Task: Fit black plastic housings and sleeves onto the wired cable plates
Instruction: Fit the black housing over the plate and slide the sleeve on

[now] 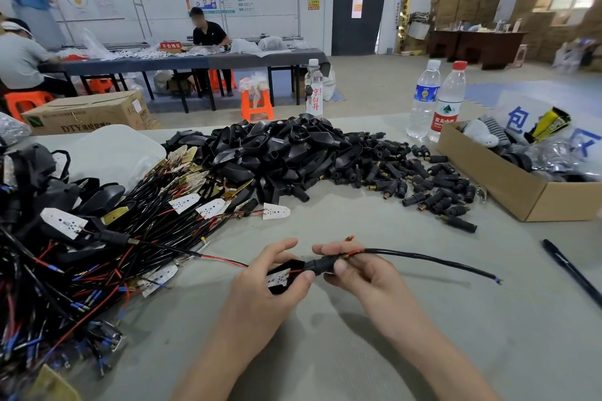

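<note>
Water bottles (449,104), cardboard box (508,185), black pen (571,272)

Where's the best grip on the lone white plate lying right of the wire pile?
Probably pinch the white plate across its long edges, from above and the right: it lies flat and its wires run left into the pile.

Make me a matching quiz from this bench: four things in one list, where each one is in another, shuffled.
Things
1. black pen
2. red-capped bottle
3. wired plate
4. black sleeve

Places
A. gripped by the right hand
B. held in the left hand
C. lying alone near the table's right edge
D. standing beside the cardboard box

Pairs: 1-C, 2-D, 3-B, 4-A
</note>
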Motion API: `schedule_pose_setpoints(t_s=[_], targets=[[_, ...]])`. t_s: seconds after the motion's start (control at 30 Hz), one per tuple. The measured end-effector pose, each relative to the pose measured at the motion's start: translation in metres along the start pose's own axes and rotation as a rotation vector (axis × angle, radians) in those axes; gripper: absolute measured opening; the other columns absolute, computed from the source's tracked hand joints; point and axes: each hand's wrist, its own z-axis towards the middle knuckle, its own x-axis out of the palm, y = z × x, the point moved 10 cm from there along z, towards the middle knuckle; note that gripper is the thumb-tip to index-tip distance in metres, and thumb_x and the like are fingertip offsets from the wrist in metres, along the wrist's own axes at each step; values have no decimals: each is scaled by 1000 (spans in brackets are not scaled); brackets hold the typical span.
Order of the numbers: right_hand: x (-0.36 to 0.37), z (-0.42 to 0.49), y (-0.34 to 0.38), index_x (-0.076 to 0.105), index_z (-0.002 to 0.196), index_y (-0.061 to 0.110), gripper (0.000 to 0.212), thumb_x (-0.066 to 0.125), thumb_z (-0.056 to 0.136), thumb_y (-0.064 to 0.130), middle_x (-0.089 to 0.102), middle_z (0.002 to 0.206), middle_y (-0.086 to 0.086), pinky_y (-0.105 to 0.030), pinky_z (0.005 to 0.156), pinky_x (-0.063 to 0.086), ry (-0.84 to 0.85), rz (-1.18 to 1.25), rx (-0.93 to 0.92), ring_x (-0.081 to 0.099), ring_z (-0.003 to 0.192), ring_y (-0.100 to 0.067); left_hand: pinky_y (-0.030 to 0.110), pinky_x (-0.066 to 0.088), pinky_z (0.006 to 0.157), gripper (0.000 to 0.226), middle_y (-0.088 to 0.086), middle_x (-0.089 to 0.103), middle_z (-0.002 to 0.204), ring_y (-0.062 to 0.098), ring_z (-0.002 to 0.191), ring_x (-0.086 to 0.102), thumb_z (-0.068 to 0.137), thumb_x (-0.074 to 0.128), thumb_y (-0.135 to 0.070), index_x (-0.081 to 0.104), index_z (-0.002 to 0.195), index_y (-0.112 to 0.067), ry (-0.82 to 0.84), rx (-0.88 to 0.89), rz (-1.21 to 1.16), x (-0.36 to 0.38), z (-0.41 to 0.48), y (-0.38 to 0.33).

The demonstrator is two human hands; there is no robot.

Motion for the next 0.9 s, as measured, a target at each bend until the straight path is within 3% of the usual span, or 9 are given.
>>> schedule_pose_setpoints(t_s=[0.07, 0.17, 0.3, 0.5, 0.67, 0.9], targets=[[0, 0, -1, 70, 113, 13, 30, 47, 99, 24, 70, 123, 1, -26, 93, 53, -6, 73, 22, 64, 117, -16, 3, 41, 80, 42, -29, 68, 100, -5, 99, 65, 80, 81, -27, 61, 113, -43, -8, 12, 20, -1, 0, -2], [2, 0, -3, 71, 115, 16, 34, 45, 98, 30, 69, 124, 0, -26, 92, 54, -3, 102, 35, 64, 117, -18, 1, 39, 80, 40, -32, 67, 100, -8, 99, 64, 80, 81, -29, 62, 112, -42, -11, 34, 41, -2, -2, -5], [8, 0, -5, 72, 112, 20, 30, 44, 101, 22, 71, 121, 0, -32, 93, 55, -1, 67, 34, 67, 113, -19, 1, 39, 82, 38, -30, 68, 102, -6, 100, 65, 79, 79, -31, 62, 111, -42, -6, 70, 43, 0, -4, -10], [5, 0, -4, 71, 115, 14, 28, 47, 101, 17, 73, 117, 0, -26, 84, 56, -17, 89, 69, 69, 108, -16, 5, 40, 87, 35, -28, 67, 104, -4, 103, 63, 77, 73, -40, 62, 110, -42, -60, 102, 95, -2, -4, -14], [-18, 3, -10, 80, 90, 14, 19, 62, 92, 7, 72, 82, -1, -24, 67, 57, -236, 162, 92, 66, 79, -13, 12, 43, 90, 33, -23, 67, 103, -3, 104, 61, 80, 77, -32, 64, 110, -35, -113, 134, 138, -6, -3, -18], [-31, 1, -14, 75, 93, 10, 17, 59, 96, 5, 76, 84, -6, -23, 60, 57, -347, 135, 109, 71, 74, -17, 28, 48, 93, 35, -20, 66, 105, 0, 104, 61, 80, 69, -41, 66, 112, -27, -106, 150, 193, -5, -3, -20]])
